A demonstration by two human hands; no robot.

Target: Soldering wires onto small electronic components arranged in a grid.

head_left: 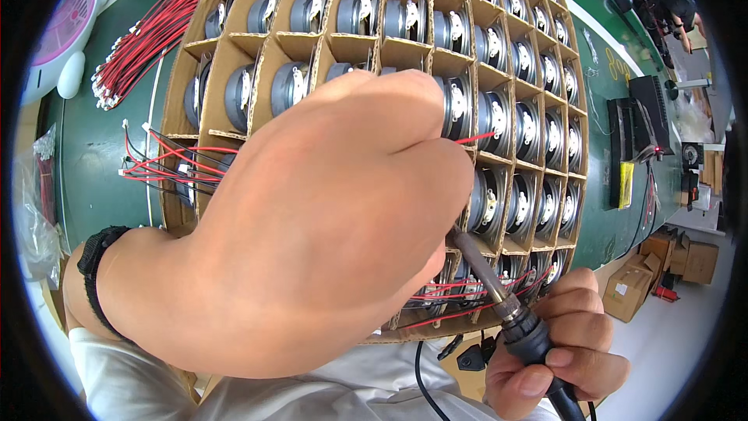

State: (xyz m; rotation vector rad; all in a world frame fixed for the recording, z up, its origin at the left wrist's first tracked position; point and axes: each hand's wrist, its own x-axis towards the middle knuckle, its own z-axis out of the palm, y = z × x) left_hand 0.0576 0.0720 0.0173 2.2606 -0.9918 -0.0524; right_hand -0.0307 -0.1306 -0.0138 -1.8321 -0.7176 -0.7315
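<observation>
My left hand (312, 218), with a black band at the wrist, spreads large across the middle of the view. Its fingers are closed, and a short length of red wire (474, 139) sticks out of them toward a speaker's terminal. At the lower right, my right hand (573, 347) grips a soldering iron (526, 335) by its black handle. The iron's metal barrel points up and left, and its tip is hidden behind my left hand. Beneath both hands lies a cardboard divider tray (366, 43) with speakers (357, 13) standing on edge in its cells.
Bundled red and black wires (148, 39) lie at the upper left beside a white and pink fan (70, 15). A black box-shaped device (650, 113) stands right of the tray on the green table (109, 140). Cardboard boxes (631, 288) sit on the floor; another person (682, 19) is far right.
</observation>
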